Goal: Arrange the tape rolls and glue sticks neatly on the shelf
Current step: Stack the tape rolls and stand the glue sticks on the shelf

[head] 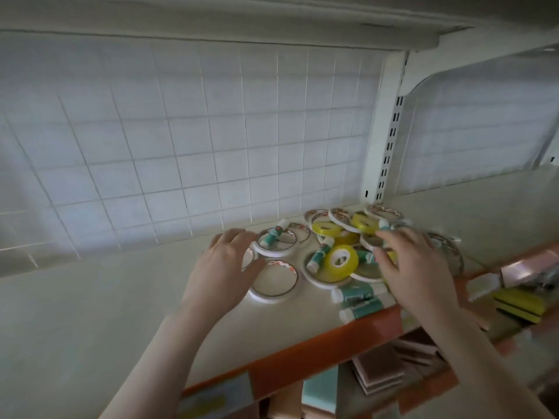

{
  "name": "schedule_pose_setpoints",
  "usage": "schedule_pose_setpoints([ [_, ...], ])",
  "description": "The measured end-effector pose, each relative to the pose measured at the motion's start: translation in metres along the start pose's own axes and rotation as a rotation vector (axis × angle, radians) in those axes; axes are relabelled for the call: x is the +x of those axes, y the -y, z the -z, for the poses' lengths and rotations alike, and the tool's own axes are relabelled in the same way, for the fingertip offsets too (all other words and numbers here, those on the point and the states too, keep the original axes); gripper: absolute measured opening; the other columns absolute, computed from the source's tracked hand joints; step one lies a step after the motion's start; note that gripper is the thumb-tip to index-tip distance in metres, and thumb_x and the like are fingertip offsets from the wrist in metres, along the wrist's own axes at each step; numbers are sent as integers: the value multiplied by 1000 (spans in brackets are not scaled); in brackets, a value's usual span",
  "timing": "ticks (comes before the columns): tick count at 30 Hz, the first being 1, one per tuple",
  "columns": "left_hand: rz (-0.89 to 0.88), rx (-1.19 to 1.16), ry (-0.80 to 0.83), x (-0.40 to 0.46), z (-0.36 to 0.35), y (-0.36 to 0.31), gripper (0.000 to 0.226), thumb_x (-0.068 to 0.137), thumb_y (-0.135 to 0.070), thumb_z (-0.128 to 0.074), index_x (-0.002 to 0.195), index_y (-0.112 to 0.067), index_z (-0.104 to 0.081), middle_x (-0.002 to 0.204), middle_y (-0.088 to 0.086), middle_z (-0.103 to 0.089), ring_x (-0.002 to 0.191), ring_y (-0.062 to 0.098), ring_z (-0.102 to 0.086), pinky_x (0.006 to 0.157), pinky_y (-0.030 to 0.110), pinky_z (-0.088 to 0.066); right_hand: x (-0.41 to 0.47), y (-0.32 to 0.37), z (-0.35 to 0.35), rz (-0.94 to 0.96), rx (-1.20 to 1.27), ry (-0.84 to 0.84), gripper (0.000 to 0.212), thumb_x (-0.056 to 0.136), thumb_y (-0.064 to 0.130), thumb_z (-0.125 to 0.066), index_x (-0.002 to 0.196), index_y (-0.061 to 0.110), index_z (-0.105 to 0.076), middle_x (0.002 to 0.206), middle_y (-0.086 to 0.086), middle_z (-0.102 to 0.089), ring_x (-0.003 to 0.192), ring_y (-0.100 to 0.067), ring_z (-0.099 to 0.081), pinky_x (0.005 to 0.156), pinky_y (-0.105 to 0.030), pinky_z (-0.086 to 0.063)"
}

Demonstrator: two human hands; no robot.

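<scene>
A loose pile of tape rolls and glue sticks lies on the pale shelf [90,297]. Several thin white rolls lie flat, one [273,281] nearest me at the left of the pile. A thick yellow roll [340,263] leans in the middle, and flatter yellow rolls [326,228] lie behind it. Teal-and-white glue sticks lie scattered: one [273,234] across a white roll, two [358,293] by the front edge. My left hand [225,267] hovers with relaxed fingers over the left white rolls. My right hand [414,267], fingers spread, covers the pile's right side; anything under it is hidden.
The shelf has an orange front lip [317,352] and a white wire-grid back panel [196,140]. A slotted white upright [384,146] stands behind the pile. Brown pads [378,368] and yellow sponges [520,303] lie on the lower shelf at the right.
</scene>
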State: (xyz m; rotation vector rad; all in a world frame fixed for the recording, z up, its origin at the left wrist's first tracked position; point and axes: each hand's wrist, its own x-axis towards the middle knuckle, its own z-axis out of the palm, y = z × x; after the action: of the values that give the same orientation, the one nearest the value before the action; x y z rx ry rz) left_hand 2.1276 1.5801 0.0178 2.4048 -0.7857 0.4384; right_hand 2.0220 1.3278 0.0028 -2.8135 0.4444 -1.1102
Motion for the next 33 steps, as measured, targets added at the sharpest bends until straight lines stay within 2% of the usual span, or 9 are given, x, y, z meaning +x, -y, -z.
schedule_pose_setpoints([
  [5, 30, 35, 39, 24, -12, -12, 37, 89, -27, -59, 126, -24, -55, 128, -8, -51, 121, 16, -40, 96, 27, -34, 46, -13, -10, 17, 8, 123, 29, 92, 27, -53, 116, 15, -63, 114, -6, -64, 103, -27, -57, 83, -36, -47],
  [9, 94, 71, 51, 36, -25, -20, 36, 90, -28, -58, 126, -26, -55, 129, -8, -53, 120, 15, -44, 96, 30, -38, 76, -22, -28, 79, 44, 208, 32, 95, 31, -47, 122, 18, -59, 115, -1, -62, 102, -19, -56, 83, -29, -44],
  [13, 154, 143, 55, 41, -39, -27, 39, 91, -33, -55, 129, -29, -52, 130, -12, -51, 120, 13, -45, 84, 22, -34, 102, -36, -47, 128, 85, 315, 33, 96, 30, -45, 124, 19, -59, 122, 0, -59, 110, -20, -53, 87, -30, -40],
  [15, 188, 182, 44, 43, -45, -30, 39, 91, -35, -55, 129, -31, -52, 130, -14, -50, 119, 11, -45, 80, 21, -29, 113, -45, -54, 152, 72, 396, 35, 96, 33, -44, 126, 21, -57, 126, 0, -57, 112, -20, -53, 88, -29, -40],
  [18, 212, 152, 12, 49, -56, -32, 37, 88, -30, -60, 124, -26, -57, 126, -9, -55, 116, 17, -49, 86, 25, -34, 125, -56, -63, 215, 20, 558, 44, 96, 42, -42, 136, 25, -45, 130, -1, -53, 116, -21, -51, 92, -32, -42],
  [22, 230, 145, -8, 51, -64, -38, 37, 87, -28, -62, 124, -23, -59, 125, -6, -57, 114, 19, -50, 87, 24, -34, 132, -69, -66, 239, 145, 732, 53, 93, 49, -44, 142, 30, -36, 141, 2, -46, 124, -19, -46, 94, -32, -41],
  [25, 247, 174, -6, 52, -65, -38, 37, 89, -31, -60, 125, -24, -57, 126, -8, -55, 114, 15, -49, 81, 20, -31, 135, -77, -66, 262, 208, 757, 60, 87, 50, -56, 141, 32, -38, 145, 6, -41, 128, -16, -42, 99, -32, -39],
  [28, 265, 183, 0, 57, -65, -38, 35, 90, -32, -57, 124, -27, -57, 124, -10, -55, 113, 13, -49, 78, 20, -30, 135, -78, -65, 283, 248, 718, 61, 85, 44, -62, 140, 31, -40, 142, 6, -44, 125, -15, -45, 96, -29, -40],
  [33, 317, 173, 28, 76, -65, -33, 30, 90, -30, -56, 119, -25, -59, 121, -7, -57, 111, 17, -51, 86, 29, -41, 131, -77, -60, 309, 324, 596, 59, 84, 34, -62, 139, 29, -42, 137, 6, -45, 121, -12, -45, 94, -24, -37],
])
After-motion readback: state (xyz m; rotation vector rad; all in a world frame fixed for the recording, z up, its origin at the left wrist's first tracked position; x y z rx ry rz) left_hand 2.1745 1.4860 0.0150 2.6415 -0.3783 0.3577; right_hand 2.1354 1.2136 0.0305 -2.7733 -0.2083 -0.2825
